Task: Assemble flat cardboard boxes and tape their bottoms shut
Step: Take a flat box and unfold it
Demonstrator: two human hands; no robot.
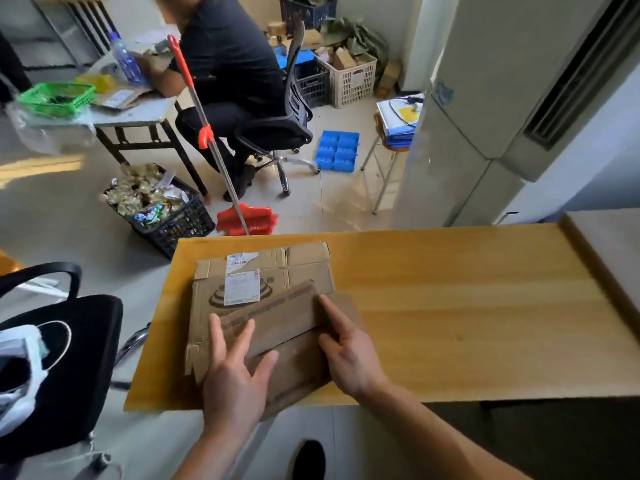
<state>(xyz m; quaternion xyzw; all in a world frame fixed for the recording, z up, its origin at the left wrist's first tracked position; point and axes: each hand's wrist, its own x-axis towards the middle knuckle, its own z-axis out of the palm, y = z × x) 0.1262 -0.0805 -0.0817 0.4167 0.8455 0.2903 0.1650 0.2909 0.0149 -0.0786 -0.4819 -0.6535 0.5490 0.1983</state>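
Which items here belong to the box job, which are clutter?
Job: flat brown cardboard box with white labels; smaller plain brown cardboard piece lying on it; left hand; right hand; yellow wooden table.
Clutter: red broom; blue plastic tray; black waste crate.

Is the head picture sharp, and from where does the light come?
Head view: wide-angle bending curves the wooden table edge; bright light patch on the floor at left; left hand and right hand on the flattened cardboard box look slightly soft; its label is unreadable.
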